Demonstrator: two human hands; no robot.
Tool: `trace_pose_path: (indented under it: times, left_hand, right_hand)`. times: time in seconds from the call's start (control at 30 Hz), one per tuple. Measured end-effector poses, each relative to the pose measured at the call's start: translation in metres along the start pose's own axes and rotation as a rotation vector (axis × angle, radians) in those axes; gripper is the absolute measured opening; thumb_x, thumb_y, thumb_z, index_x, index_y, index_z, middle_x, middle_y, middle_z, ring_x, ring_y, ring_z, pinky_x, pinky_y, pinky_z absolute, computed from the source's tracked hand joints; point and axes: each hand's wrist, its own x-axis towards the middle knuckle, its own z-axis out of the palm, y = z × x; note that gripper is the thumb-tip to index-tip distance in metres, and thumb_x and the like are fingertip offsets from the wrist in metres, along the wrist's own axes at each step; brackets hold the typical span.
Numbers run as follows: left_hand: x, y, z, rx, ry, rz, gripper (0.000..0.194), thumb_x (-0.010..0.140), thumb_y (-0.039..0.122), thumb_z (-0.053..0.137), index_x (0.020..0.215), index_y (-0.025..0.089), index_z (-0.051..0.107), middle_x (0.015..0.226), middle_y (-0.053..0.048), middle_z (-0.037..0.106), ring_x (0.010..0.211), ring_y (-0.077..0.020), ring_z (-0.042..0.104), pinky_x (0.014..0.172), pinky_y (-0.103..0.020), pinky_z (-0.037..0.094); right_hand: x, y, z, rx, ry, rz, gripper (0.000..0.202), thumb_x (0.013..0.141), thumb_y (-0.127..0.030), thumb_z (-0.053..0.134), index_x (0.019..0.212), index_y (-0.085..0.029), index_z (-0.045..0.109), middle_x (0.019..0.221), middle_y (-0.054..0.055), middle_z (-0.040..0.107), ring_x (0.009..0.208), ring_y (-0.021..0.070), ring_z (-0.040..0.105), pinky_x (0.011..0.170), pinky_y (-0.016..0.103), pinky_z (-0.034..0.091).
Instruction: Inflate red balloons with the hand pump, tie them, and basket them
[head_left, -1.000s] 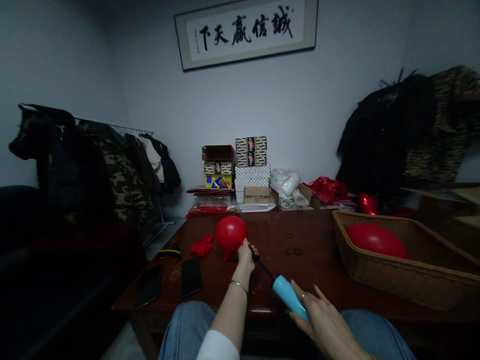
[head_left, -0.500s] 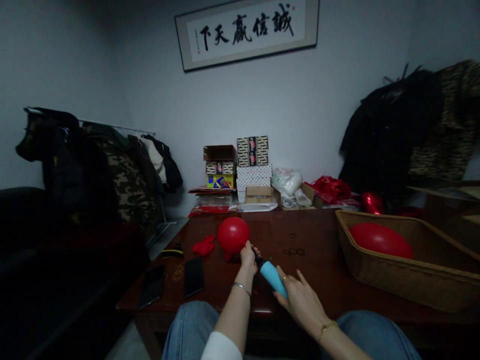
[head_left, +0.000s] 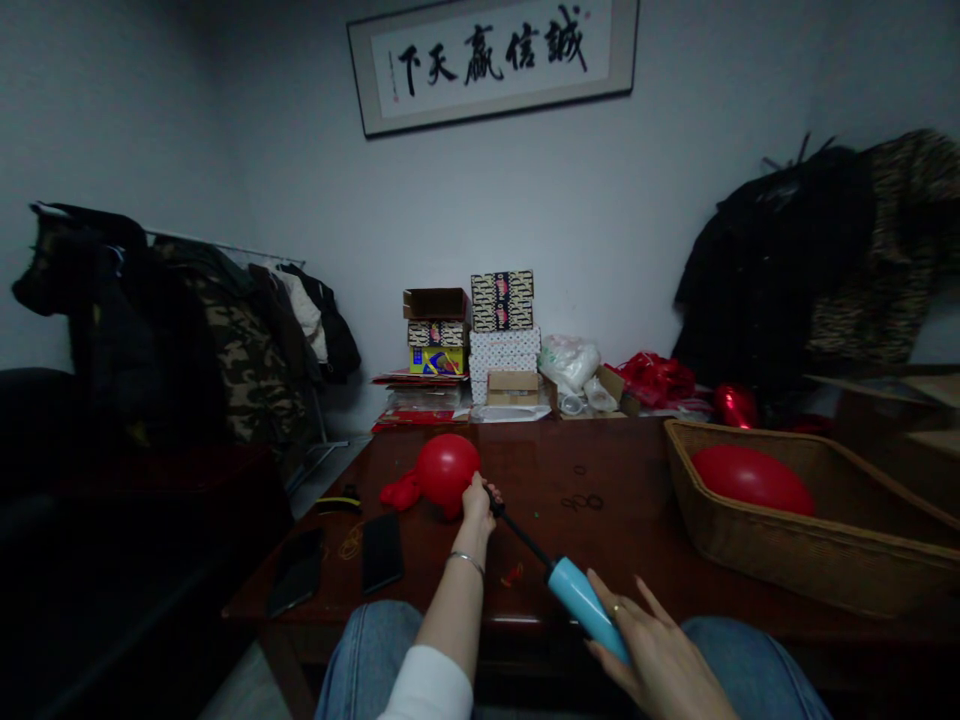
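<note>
Centrally, over the dark wooden table (head_left: 540,460), a round red balloon (head_left: 448,468) sits at the far side of the left hand (head_left: 480,503). That hand is closed about the black end of a blue hand pump (head_left: 587,607), up against the balloon's underside; the balloon's neck is hidden by the fingers. A thin black rod runs from there to the blue barrel, whose near end the right hand (head_left: 649,640) grasps, thumb below and forefinger along the top.

Just left of the balloon lies a limp red bundle (head_left: 400,493); whether they touch, I cannot tell. Nearer the left edge are a black-and-yellow object (head_left: 340,503), tan bands (head_left: 350,543) and two dark flat slabs (head_left: 382,553). Small red scraps (head_left: 512,575) lie below the rod, and dark rings (head_left: 583,502) beyond it. To the right, a wicker basket (head_left: 787,580) holds a larger red balloon (head_left: 750,478). Behind the table rise stacked boxes (head_left: 504,355), beneath framed calligraphy (head_left: 491,60) on the wall.
</note>
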Motion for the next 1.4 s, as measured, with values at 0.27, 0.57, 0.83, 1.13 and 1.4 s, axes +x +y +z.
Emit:
trace_pose_path:
  times: [0.27, 0.57, 0.83, 1.13, 1.4]
  left_hand:
    - [-0.008, -0.004, 0.004, 0.001, -0.021, 0.004, 0.027, 0.088, 0.034, 0.045, 0.067, 0.018, 0.039, 0.045, 0.005, 0.04, 0.034, -0.0064, 0.038, 0.037, -0.017, 0.027]
    - [-0.016, -0.017, 0.008, -0.01, -0.031, -0.051, 0.027, 0.086, 0.037, 0.05, 0.068, 0.019, 0.04, 0.047, 0.005, 0.041, 0.034, -0.0061, 0.038, 0.037, -0.017, 0.028]
    - [-0.012, -0.015, 0.002, 0.013, 0.018, -0.036, 0.026, 0.086, 0.034, 0.049, 0.067, 0.019, 0.039, 0.046, 0.006, 0.04, 0.034, -0.0058, 0.037, 0.036, -0.016, 0.027]
    - [-0.002, -0.001, -0.007, 0.022, 0.02, -0.013, 0.024, 0.087, 0.026, 0.044, 0.064, 0.019, 0.039, 0.044, 0.006, 0.04, 0.033, -0.0065, 0.037, 0.037, -0.018, 0.028]
    - [-0.003, 0.001, -0.004, 0.0, 0.021, -0.019, 0.023, 0.087, 0.025, 0.043, 0.065, 0.019, 0.038, 0.045, 0.006, 0.039, 0.034, -0.0063, 0.037, 0.037, -0.017, 0.027]
  right_hand:
    - [0.013, -0.007, 0.001, 0.019, 0.0, 0.017, 0.056, 0.082, -0.029, 0.05, 0.135, -0.015, 0.039, 0.105, 0.007, 0.068, 0.092, 0.0193, 0.064, 0.109, 0.045, 0.025]
    - [0.067, -0.032, 0.001, -0.051, -0.074, 0.058, 0.054, 0.082, -0.025, 0.047, 0.133, -0.007, 0.041, 0.095, 0.011, 0.068, 0.091, 0.021, 0.063, 0.106, 0.044, 0.026]
    - [0.068, -0.039, 0.011, -0.037, -0.071, 0.061, 0.053, 0.083, -0.024, 0.047, 0.134, -0.009, 0.041, 0.097, 0.011, 0.068, 0.095, 0.0202, 0.063, 0.107, 0.042, 0.026]
    - [0.013, -0.003, 0.01, 0.06, 0.006, -0.025, 0.057, 0.083, -0.032, 0.05, 0.137, -0.02, 0.038, 0.114, 0.007, 0.064, 0.101, 0.0207, 0.062, 0.109, 0.044, 0.028]
    - [-0.003, 0.002, -0.007, 0.003, -0.052, 0.018, 0.057, 0.08, -0.036, 0.054, 0.134, -0.018, 0.043, 0.114, 0.005, 0.065, 0.109, 0.0257, 0.057, 0.103, 0.042, 0.037]
